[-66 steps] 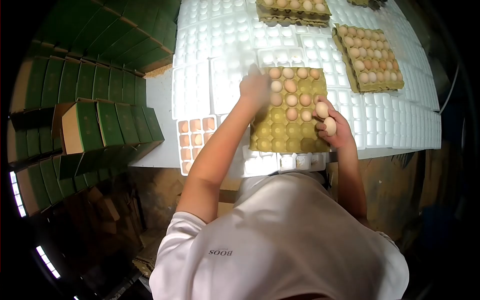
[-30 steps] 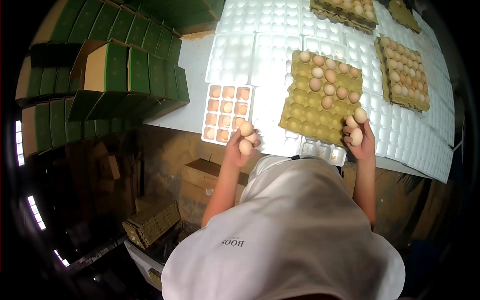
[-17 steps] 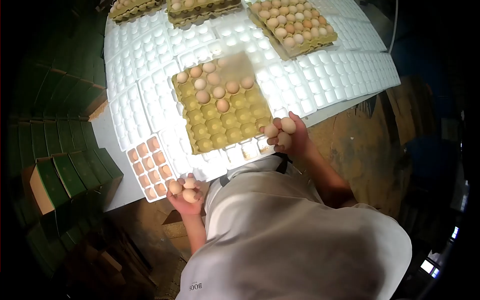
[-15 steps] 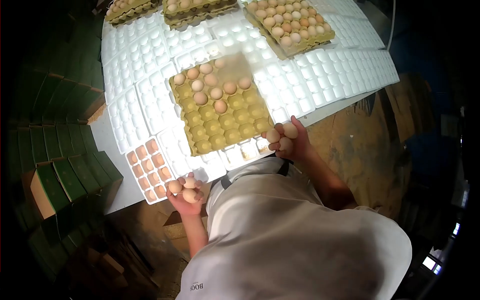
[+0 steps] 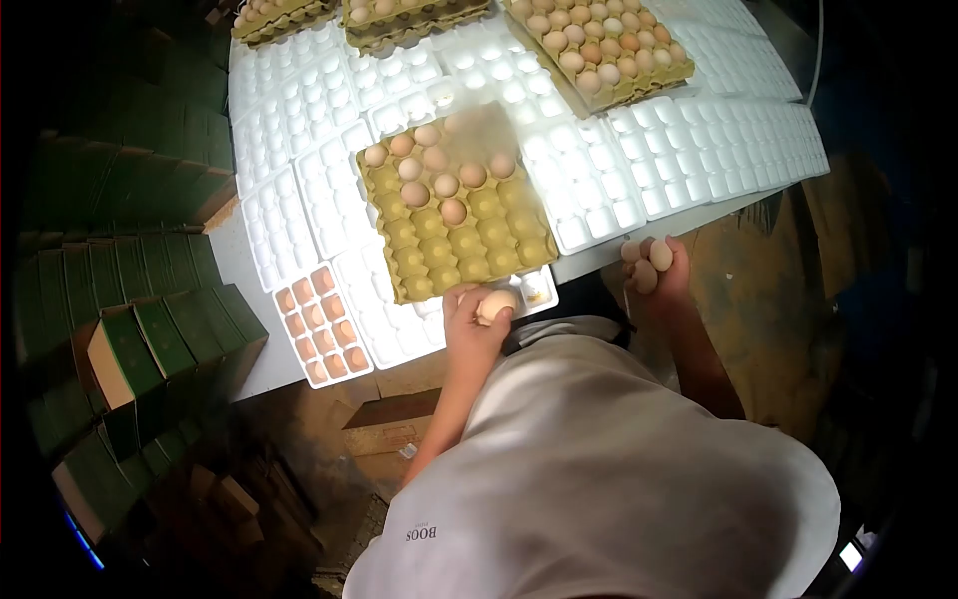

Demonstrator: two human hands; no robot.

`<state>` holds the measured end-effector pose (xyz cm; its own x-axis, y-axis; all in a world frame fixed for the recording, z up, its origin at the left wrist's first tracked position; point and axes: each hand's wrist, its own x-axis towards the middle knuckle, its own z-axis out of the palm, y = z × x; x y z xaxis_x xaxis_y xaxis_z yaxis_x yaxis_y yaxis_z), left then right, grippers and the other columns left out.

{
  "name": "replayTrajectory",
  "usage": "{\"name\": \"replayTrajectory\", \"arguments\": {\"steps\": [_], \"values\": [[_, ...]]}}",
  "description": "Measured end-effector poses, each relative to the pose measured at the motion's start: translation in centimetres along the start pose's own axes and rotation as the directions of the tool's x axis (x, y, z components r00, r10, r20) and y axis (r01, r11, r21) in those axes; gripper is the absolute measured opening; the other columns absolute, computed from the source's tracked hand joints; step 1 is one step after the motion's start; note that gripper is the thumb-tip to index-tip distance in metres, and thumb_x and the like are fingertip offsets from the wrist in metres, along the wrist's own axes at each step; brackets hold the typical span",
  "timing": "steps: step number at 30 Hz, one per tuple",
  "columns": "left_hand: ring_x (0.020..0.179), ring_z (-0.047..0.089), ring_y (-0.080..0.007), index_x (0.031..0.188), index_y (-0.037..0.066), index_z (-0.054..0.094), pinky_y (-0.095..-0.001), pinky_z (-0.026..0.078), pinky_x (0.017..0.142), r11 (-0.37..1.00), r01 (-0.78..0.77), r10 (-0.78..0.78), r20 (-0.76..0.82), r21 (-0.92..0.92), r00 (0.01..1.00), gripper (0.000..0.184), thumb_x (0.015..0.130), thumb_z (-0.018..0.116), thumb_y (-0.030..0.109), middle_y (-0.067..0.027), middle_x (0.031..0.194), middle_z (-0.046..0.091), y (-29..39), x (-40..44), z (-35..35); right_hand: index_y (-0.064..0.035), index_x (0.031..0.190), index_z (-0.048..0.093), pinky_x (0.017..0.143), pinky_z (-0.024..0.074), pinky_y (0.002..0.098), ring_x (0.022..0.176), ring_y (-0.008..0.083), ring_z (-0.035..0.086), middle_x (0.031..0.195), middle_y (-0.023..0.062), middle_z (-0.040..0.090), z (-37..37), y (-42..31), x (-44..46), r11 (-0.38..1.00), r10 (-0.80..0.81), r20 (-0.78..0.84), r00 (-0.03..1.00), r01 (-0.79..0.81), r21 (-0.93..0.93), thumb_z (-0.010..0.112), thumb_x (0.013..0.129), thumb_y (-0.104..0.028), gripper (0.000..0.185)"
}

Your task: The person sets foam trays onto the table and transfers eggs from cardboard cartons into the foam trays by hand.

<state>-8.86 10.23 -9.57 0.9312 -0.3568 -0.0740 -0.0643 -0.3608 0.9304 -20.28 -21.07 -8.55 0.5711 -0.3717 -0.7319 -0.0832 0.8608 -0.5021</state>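
Observation:
My left hand [image 5: 477,317] is closed around an egg [image 5: 496,305] at the front edge of the brown pulp tray [image 5: 469,255]; whether it holds more eggs is hidden. My right hand [image 5: 667,277] grips three eggs [image 5: 647,277] off the table's front edge, to the right of that tray. Several eggs sit in the back rows of the pulp tray, while its front cups hold none. Left of my left hand lies a white tray [image 5: 364,366] with brownish eggs in its cells.
White foam trays [image 5: 589,190] cover the table. Stacked pulp trays full of eggs [image 5: 609,55] stand at the back. Green cartons [image 5: 150,344] are piled at the left. An open cardboard box [image 5: 384,437] lies below the table's edge.
My left hand has moved right, from beside the white egg tray to the pulp tray's front edge. My right hand has shifted right, away from the pulp tray, with its eggs.

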Motion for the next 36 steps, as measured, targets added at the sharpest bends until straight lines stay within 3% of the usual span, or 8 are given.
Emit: {"name": "replayTrajectory", "arguments": {"steps": [3, 4, 9, 15, 20, 23, 28, 36], "values": [[0.101, 0.061, -0.038, 0.106, 0.01, 0.073, -0.0455, 0.057, 0.08, 0.853, -0.324, 0.319, 0.084, 0.409, 0.944, 0.044, 0.072, 0.089, 0.033, -0.0167, 0.119, 0.059, 5.9, 3.0, 3.1, -0.0136, 0.087, 0.057, 0.067, 0.0443, 0.0333, 0.074, 0.0166, 0.052, 0.08, 0.0022, 0.053, 3.4, -4.0, -0.4, 0.875, -0.126, 0.059, 0.99, 0.139, -0.464, 0.046, 0.099, -0.055, 0.044], [0.099, 0.06, -0.0392, 0.108, 0.013, 0.072, -0.0466, 0.056, 0.079, 0.795, -0.361, 0.33, 0.153, 0.487, 0.932, 0.043, 0.073, 0.088, 0.033, -0.0171, 0.121, 0.058, 7.1, 4.0, 4.6, -0.0116, 0.084, 0.057, 0.072, 0.0446, 0.0338, 0.079, 0.017, 0.051, 0.078, 0.0008, 0.049, 0.3, -5.1, 3.5, 0.764, -0.094, 0.301, 0.949, 0.262, -0.589, 0.053, 0.098, -0.047, 0.039], [0.096, 0.06, -0.0369, 0.101, 0.012, 0.069, -0.0438, 0.057, 0.07, 0.623, -0.376, 0.262, 0.27, 0.686, 0.926, 0.038, 0.072, 0.086, 0.03, -0.0134, 0.11, 0.055, 9.4, 7.7, 13.4, -0.0018, 0.079, 0.064, 0.085, 0.0479, 0.0384, 0.097, 0.0264, 0.055, 0.097, 0.0117, 0.061, -0.2, -6.5, 8.3, 0.236, -0.16, 0.421, 0.893, 0.448, -0.862, 0.066, 0.094, -0.022, 0.025], [0.095, 0.061, -0.0368, 0.098, 0.012, 0.074, -0.0452, 0.06, 0.069, 0.432, -0.193, 0.069, 0.182, 0.881, 0.981, 0.019, 0.08, 0.072, 0.018, -0.0121, 0.112, 0.057, 6.0, 9.3, 19.2, 0.0009, 0.086, 0.071, 0.098, 0.0478, 0.0377, 0.115, 0.0289, 0.06, 0.103, 0.0142, 0.067, 0.3, -8.4, 10.2, 0.201, 0.035, 0.483, 0.875, 0.467, -0.861, 0.065, 0.095, -0.025, 0.028], [0.098, 0.063, -0.0379, 0.101, 0.013, 0.073, -0.0424, 0.06, 0.065, 0.447, -0.085, -0.025, 0.107, 0.89, 0.994, 0.016, 0.086, 0.069, 0.013, -0.0123, 0.114, 0.057, 7.1, 9.2, 20.0, 0.0021, 0.087, 0.068, 0.082, 0.0535, 0.0398, 0.094, 0.0319, 0.067, 0.099, 0.0168, 0.069, 0.4, -10.7, 12.5, 0.244, -0.01, 0.488, 0.873, 0.475, -0.845, 0.068, 0.095, -0.032, 0.035], [0.093, 0.067, -0.0384, 0.105, 0.012, 0.07, -0.042, 0.06, 0.065, 0.488, -0.051, -0.027, 0.074, 0.871, 0.997, 0.018, 0.088, 0.069, 0.012, -0.014, 0.114, 0.057, 7.3, 10.4, 19.7, 0.0011, 0.089, 0.065, 0.07, 0.0537, 0.0437, 0.083, 0.0368, 0.068, 0.095, 0.0168, 0.071, 2.9, -13.5, 12.4, -0.039, 0.032, 0.474, 0.88, 0.475, -0.879, 0.074, 0.092, -0.039, 0.042], [0.081, 0.071, -0.038, 0.107, 0.011, 0.066, -0.0453, 0.059, 0.067, 0.526, 0.021, -0.1, 0.037, 0.85, 0.994, 0.021, 0.088, 0.07, 0.015, -0.0152, 0.107, 0.062, 7.9, 12.6, 20.1, -0.0055, 0.105, 0.068, 0.076, 0.0577, 0.0483, 0.086, 0.0393, 0.07, 0.099, 0.0159, 0.067, 4.6, -12.8, 13.6, -0.541, 0.1, 0.686, 0.721, 0.618, -0.571, 0.083, 0.081, -0.04, 0.045], [0.095, 0.069, -0.0402, 0.109, 0.006, 0.069, -0.0491, 0.058, 0.08, 0.721, 0.048, -0.036, -0.032, 0.691, 0.999, 0.026, 0.084, 0.072, 0.013, -0.0216, 0.107, 0.066, 8.3, 15.9, 18.4, -0.0083, 0.112, 0.069, 0.088, 0.055, 0.0466, 0.099, 0.0405, 0.066, 0.118, 0.0191, 0.062, 7.1, -12.7, 14.7, -0.303, 0.02, 0.654, 0.757, 0.628, -0.717, 0.072, 0.084, -0.012, 0.028]]}}
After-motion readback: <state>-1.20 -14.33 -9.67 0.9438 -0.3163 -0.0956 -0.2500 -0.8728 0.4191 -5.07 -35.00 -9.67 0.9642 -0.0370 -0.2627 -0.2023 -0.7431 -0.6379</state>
